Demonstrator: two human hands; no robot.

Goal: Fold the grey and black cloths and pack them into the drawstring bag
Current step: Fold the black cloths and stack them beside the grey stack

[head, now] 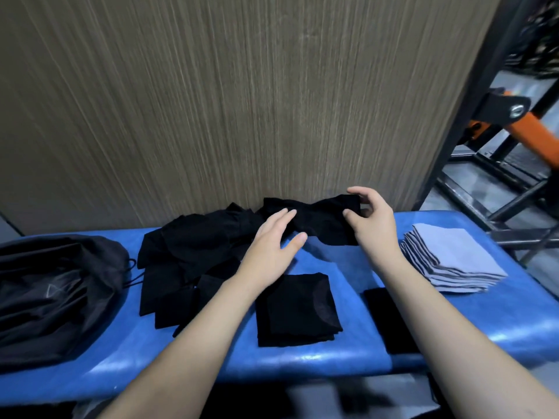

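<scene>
The light was dim and even, with soft shadows. Glare streaked the blue desk (317, 362). Wide-angle distortion bent the blurred edges.

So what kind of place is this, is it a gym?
Probably a gym or workout room. The cloths lie on a blue padded bench, and behind on the right stands a black and orange metal machine frame. A wood-look wall panel backs the bench.

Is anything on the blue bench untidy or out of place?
Only the unfolded black cloths, heaped loosely left of the folded black stack. The grey stack is neat; nothing looks spilled or damaged.
</scene>
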